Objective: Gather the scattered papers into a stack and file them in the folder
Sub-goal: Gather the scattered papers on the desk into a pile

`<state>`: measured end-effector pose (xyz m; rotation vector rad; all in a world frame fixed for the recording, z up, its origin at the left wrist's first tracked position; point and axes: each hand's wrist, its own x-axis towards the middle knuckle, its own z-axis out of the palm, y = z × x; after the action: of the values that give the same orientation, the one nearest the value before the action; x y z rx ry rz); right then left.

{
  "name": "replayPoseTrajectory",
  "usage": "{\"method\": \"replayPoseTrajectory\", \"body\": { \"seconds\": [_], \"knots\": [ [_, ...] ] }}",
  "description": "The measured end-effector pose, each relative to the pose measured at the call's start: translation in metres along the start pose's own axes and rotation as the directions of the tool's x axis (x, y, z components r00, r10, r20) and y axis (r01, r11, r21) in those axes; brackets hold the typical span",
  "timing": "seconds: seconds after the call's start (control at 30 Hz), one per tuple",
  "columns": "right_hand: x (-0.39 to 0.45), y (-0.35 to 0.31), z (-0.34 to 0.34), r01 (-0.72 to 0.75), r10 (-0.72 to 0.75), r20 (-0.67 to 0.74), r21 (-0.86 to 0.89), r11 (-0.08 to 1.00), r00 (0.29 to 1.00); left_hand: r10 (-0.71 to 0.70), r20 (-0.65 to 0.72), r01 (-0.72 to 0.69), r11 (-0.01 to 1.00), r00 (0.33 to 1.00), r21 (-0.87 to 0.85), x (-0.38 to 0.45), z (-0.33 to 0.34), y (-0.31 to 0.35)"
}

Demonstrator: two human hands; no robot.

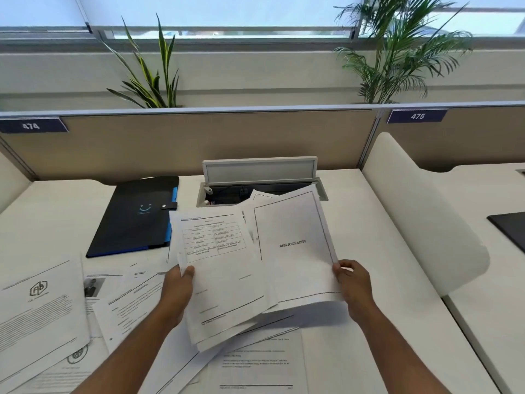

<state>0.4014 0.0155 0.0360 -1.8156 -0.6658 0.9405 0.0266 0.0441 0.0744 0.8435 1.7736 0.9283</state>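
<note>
Right of the folder (136, 217), the open cable hatch (260, 177) blocks the way; bare desk (56, 211) lies left, loose sheets (39, 314) crowd nearer.

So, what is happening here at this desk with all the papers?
A person holds a loose bundle of white printed papers above the white desk, left hand and right hand each in a grip on one side. More sheets lie scattered below. The black folder with blue edging lies closed.
</note>
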Motion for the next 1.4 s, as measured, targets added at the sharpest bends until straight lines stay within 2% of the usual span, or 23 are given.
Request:
{"method": "replayPoseTrajectory", "body": {
  "seconds": [0.2, 0.37, 0.5, 0.57, 0.67, 0.77, 0.97, 1.07, 1.27, 1.4],
  "knots": [
    [0.005, -0.001, -0.005, -0.072, 0.080, -0.051, 0.146, 0.987, 0.996, 0.038, -0.056, -0.037, 0.999, 0.998, 0.020, 0.008, -0.011, -0.003],
    [0.004, -0.004, -0.002, -0.115, 0.127, -0.032, 0.244, 0.963, 0.991, 0.055, -0.036, -0.054, 0.998, 0.998, 0.011, 0.008, -0.004, -0.002],
    [0.004, -0.007, 0.000, -0.145, 0.161, -0.023, 0.332, 0.932, 0.987, 0.172, -0.019, -0.172, 0.985, 0.985, -0.022, 0.000, 0.001, 0.005],
    [0.002, -0.008, 0.003, -0.149, 0.163, -0.012, 0.343, 0.927, 0.987, 0.257, -0.010, -0.256, 0.966, 0.966, 0.037, -0.005, 0.002, 0.011],
    [-0.005, -0.005, 0.010, -0.158, 0.158, 0.025, 0.273, 0.949, 0.987, 0.358, 0.045, -0.361, 0.924, 0.933, 0.124, -0.004, 0.005, 0.012],
    [-0.011, 0.002, 0.021, -0.153, 0.142, 0.067, 0.197, 0.969, 0.988, 0.356, 0.116, -0.369, 0.921, 0.927, 0.125, -0.003, 0.013, 0.007],
    [-0.009, 0.025, 0.012, -0.113, 0.109, -0.075, -0.047, 0.992, 0.991, 0.297, 0.076, -0.305, 0.942, 0.952, 0.138, 0.000, 0.014, -0.005],
    [-0.006, 0.038, -0.002, -0.116, 0.095, -0.109, -0.213, 0.970, 0.990, 0.302, 0.070, -0.309, 0.938, 0.951, 0.155, 0.002, 0.008, -0.014],
    [-0.007, 0.038, -0.009, -0.113, 0.045, -0.173, -0.411, 0.905, 0.984, 0.237, 0.033, -0.237, 0.936, 0.971, 0.262, 0.007, 0.000, -0.042],
    [-0.017, 0.027, 0.002, -0.116, 0.025, -0.164, -0.577, 0.809, 0.986, 0.166, 0.010, -0.163, 0.948, 0.986, 0.272, 0.007, -0.002, -0.050]
  ]
}}
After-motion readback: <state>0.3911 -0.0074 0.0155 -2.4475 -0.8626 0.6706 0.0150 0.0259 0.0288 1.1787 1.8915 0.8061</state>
